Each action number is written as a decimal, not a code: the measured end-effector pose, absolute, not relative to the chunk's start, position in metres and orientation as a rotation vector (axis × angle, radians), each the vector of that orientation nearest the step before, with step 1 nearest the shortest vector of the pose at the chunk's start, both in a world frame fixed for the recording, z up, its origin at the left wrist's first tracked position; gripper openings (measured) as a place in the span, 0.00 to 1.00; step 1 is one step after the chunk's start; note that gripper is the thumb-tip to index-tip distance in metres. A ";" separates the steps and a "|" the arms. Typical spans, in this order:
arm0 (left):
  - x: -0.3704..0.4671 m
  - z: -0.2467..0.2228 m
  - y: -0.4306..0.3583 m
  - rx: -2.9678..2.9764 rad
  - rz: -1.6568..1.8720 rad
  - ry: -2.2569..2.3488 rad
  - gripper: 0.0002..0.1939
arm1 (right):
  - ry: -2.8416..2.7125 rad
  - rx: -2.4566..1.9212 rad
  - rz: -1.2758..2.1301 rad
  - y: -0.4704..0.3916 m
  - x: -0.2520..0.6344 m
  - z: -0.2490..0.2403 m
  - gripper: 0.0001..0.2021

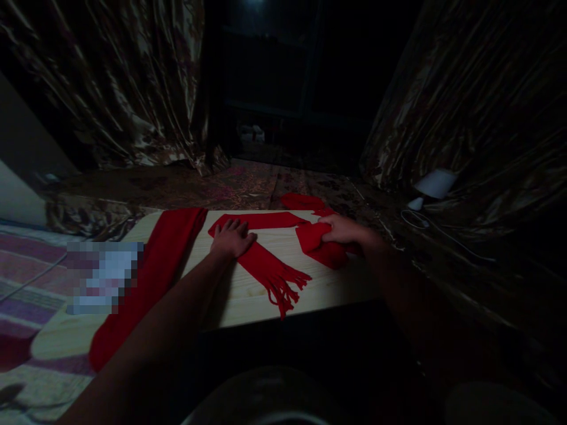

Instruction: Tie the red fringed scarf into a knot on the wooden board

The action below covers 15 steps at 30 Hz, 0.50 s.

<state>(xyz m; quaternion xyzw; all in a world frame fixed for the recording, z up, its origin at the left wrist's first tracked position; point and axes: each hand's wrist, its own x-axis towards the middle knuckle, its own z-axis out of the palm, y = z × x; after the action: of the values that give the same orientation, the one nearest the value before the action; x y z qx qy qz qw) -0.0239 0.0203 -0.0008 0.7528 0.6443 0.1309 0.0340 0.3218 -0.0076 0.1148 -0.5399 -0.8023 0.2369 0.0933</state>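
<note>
Left hand [231, 237], fingers spread on fringed red scarf [266, 264], right hand [343, 229] pinching its folds [325, 249] (fingers partly hidden), worktop's [248, 300] right end dim

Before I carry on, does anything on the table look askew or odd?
Mainly the scarf: sharply bent under the left hand, bunched at the right hand. Some red cloth lies past the far edge of the table, so it looks stray. A pixelated patch hides something at left. Nothing visibly spilled.

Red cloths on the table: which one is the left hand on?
The fringed scarf, bent at an angle under the left hand, tassels spread toward the near table edge. The other, the long folded red cloth further left, shows no tassels.
</note>
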 end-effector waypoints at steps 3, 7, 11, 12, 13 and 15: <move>-0.024 -0.001 0.020 2.325 0.394 1.987 0.37 | -2.119 -1.469 0.787 -0.008 0.327 0.129 0.14; -0.025 -0.003 0.022 2.346 0.390 1.983 0.37 | -2.044 -1.416 0.767 -0.007 0.325 0.134 0.11; -0.026 -0.004 0.022 2.338 0.413 1.975 0.38 | -1.972 -1.421 0.699 -0.001 0.311 0.132 0.08; -0.026 -0.003 0.021 2.345 0.442 1.971 0.37 | -1.962 -1.415 0.713 0.000 0.306 0.132 0.09; -0.026 -0.001 0.019 2.362 0.495 1.969 0.36 | -1.969 -1.411 0.731 0.001 0.301 0.132 0.09; -0.024 0.003 0.013 2.406 0.676 1.955 0.32 | -2.037 -1.417 0.688 0.000 0.289 0.133 0.08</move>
<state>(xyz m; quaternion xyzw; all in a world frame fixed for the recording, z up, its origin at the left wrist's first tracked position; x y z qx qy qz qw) -0.0237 0.0134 0.0025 0.7581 0.6162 0.2130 -0.0158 0.2891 0.0003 0.1331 -0.5283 -0.7596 0.2565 0.2796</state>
